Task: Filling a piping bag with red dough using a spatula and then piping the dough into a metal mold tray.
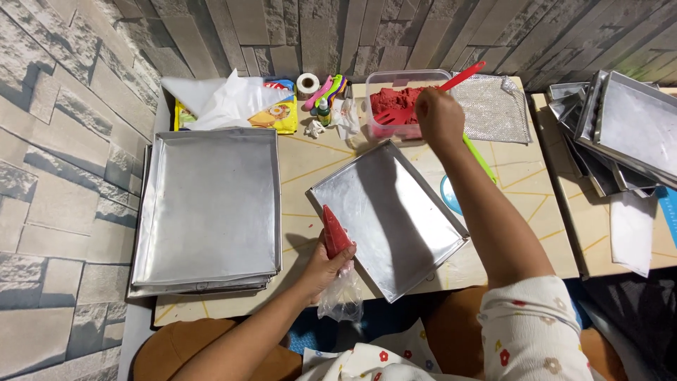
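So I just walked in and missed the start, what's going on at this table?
A person's left hand holds a piping bag of red paste over the edge of an empty metal tray. Their right hand grips a red spatula in a plastic tub of the same red paste. More trays are stacked alongside.

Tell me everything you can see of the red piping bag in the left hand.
The piping bag is a clear plastic cone packed with red paste, tip pointing up and away from the person. The left hand grips it around the wide end, fingers wrapped over the plastic. Its empty, crumpled tail hangs below the hand. The tip lies over the near-left edge of the empty metal tray.
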